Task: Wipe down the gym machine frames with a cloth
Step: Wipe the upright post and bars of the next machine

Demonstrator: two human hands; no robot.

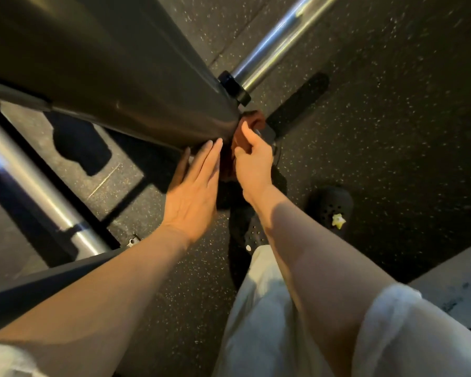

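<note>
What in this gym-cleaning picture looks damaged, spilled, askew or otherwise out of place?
Nothing stands out. The right hand presses a reddish-brown cloth at the lower end of the dark frame post; the left hand lies flat beside it. The speckled floor shows no spill.

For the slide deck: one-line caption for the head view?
Right hand presses a brown cloth to the dark machine frame while the open left hand braces against it.

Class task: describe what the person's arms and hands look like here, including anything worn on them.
Both forearms are bare from wrist to above the elbow. The left hand and right hand show no gloves, rings, watch or bands. Pale, whitish fabric, seemingly short sleeves, covers the upper arms at the lower frame corners.
</note>
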